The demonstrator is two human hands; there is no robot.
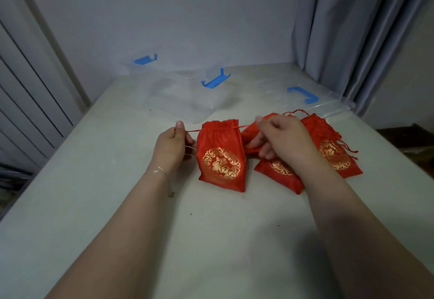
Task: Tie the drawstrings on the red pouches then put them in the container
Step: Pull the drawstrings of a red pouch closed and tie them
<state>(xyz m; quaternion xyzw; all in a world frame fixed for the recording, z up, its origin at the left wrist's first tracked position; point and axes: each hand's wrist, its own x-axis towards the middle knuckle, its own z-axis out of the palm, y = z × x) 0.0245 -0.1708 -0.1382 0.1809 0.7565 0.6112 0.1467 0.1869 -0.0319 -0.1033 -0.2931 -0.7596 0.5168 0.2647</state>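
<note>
Pouches are the job, and the one in hand (pixel 220 158) lies flat near the middle of the desk (pixel 117 228), its gathered mouth toward the far edge and a gold round emblem on its red front. The left hand (pixel 170 147) has a clenched grip on one end of the red drawstring (pixel 193 131), pinched between thumb and fingers just left of the mouth; the right hand (pixel 279 138) is closed on the other end, which runs out at the right of the mouth. Judged from this, the mouth is being cinched: pull both ends evenly and level, straight apart, so the fabric puckers tight, then cross the ends close to the mouth for the knot. Uneven pulling could drag the light pouch sideways. Under and beyond the right hand lie more pouches (pixel 333 151), overlapping, with loose frayed strings, toward the right edge. Farther back, near the far edge, sits the clear container (pixel 178 104) with blue clips, open, nothing red inside.
</note>
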